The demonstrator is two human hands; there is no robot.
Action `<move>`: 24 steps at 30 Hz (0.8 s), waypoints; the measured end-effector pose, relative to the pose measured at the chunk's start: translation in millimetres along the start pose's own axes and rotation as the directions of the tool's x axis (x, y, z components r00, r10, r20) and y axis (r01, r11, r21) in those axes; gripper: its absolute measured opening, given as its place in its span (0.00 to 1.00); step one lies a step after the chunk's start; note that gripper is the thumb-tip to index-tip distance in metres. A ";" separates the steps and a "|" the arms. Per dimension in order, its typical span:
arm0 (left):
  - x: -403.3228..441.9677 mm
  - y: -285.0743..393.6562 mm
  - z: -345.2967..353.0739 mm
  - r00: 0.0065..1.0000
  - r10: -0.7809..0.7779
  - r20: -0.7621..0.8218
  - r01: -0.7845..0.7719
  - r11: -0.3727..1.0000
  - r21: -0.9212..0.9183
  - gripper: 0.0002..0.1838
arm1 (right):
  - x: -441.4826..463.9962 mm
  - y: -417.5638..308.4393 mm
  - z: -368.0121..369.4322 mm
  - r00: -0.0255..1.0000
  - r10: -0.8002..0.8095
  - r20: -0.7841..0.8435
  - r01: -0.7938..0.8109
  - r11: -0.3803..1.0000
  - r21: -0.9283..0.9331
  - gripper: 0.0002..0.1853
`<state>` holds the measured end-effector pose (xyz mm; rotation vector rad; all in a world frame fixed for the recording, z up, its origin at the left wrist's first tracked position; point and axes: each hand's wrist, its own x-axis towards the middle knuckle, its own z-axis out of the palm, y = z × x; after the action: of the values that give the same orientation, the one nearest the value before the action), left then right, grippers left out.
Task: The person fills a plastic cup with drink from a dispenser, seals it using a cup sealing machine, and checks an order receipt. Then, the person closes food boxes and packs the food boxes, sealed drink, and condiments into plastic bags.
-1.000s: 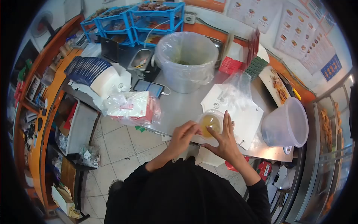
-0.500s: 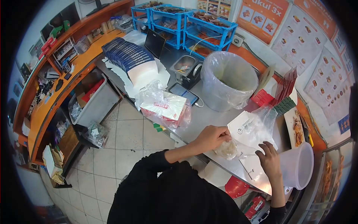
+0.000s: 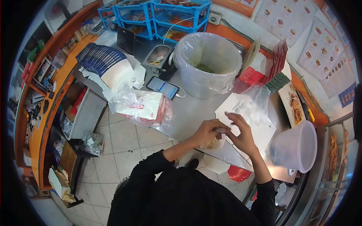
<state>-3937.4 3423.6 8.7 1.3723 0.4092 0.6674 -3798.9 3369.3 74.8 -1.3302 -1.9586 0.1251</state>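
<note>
A small clear plastic bag (image 3: 214,143) with pale yellowish contents hangs below my left hand (image 3: 208,132), whose fingers are closed on its gathered top at the front edge of the steel table (image 3: 177,120). My right hand (image 3: 242,136) meets the left at the neck of the bag. Its thumb and a fingertip come close to the gathered plastic, while the index finger is raised and bent. Whether the right fingers grip anything is too small to tell. Behind the hands lie flat white cardboard sheets (image 3: 260,130) with thin clear plastic bags (image 3: 253,100) on them.
A large lined bucket (image 3: 207,81) stands behind. To the right is an empty translucent tub (image 3: 288,147). A bagged white and red box (image 3: 143,107), a phone (image 3: 162,87) and stacked blue-printed cartons (image 3: 100,60) lie left. Blue racks (image 3: 154,19) stand at the back.
The small bag, lying open-side up under both hands a second ago, now hangs with its top gathered. My right hand has come back from the right to meet my left. The view has shifted.
</note>
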 end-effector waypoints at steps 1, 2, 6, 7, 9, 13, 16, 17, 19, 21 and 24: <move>-1.5 4.1 -2.8 0.999 -0.039 -0.030 0.036 0.995 -0.088 0.05 | -3.9 5.8 0.8 0.960 0.252 0.122 -0.278 0.914 0.295 0.12; -4.1 5.7 -2.1 0.996 -0.042 -0.081 0.029 0.988 -0.153 0.04 | -7.8 12.1 1.9 0.849 0.432 0.305 -0.529 0.674 0.516 0.10; -3.4 5.9 -6.9 0.987 -0.138 -0.088 0.105 0.945 -0.309 0.06 | -19.5 26.8 11.6 0.799 0.523 0.296 -0.594 0.617 0.516 0.01; -1.3 2.6 -13.4 0.979 -0.187 -0.083 0.155 0.941 -0.300 0.06 | -19.8 18.0 12.9 0.801 0.521 0.295 -0.592 0.616 0.520 0.01; -2.2 -2.2 -21.5 0.969 -0.233 -0.084 0.201 0.937 -0.287 0.06 | -26.8 -0.3 13.4 0.979 0.133 0.152 -0.177 0.930 0.324 0.03; -10.9 13.4 -25.9 0.985 0.040 0.165 -0.110 0.891 0.441 0.07 | -35.5 13.7 22.8 0.966 0.229 0.121 -0.259 0.850 0.459 0.09; -13.5 15.3 -23.9 0.839 0.291 0.460 -0.535 0.282 0.796 0.08 | -23.2 30.8 36.4 0.887 0.339 0.314 -0.462 0.642 0.612 0.15; -13.6 13.0 -24.2 0.676 0.358 0.644 -0.631 -0.170 0.757 0.09 | -22.6 35.4 42.3 0.790 0.360 0.496 -0.613 0.482 0.626 0.17; -10.1 11.5 -28.4 0.594 0.448 0.668 -0.658 -0.207 0.724 0.08 | -31.6 50.3 58.5 0.769 0.354 0.532 -0.635 0.520 0.572 0.21; -6.6 9.8 -30.7 0.501 0.530 0.684 -0.682 -0.245 0.689 0.08 | -24.1 39.4 50.3 0.734 0.341 0.587 -0.679 0.370 0.635 0.18; -10.9 2.2 -28.6 0.480 0.572 0.665 -0.671 -0.250 0.699 0.06 | -35.5 57.6 63.1 0.773 0.395 0.497 -0.634 0.442 0.635 0.15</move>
<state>-3964.0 3438.3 4.8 3.0285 -0.1607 1.3482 -3788.4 3385.9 -15.6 -1.2609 -1.2871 1.3997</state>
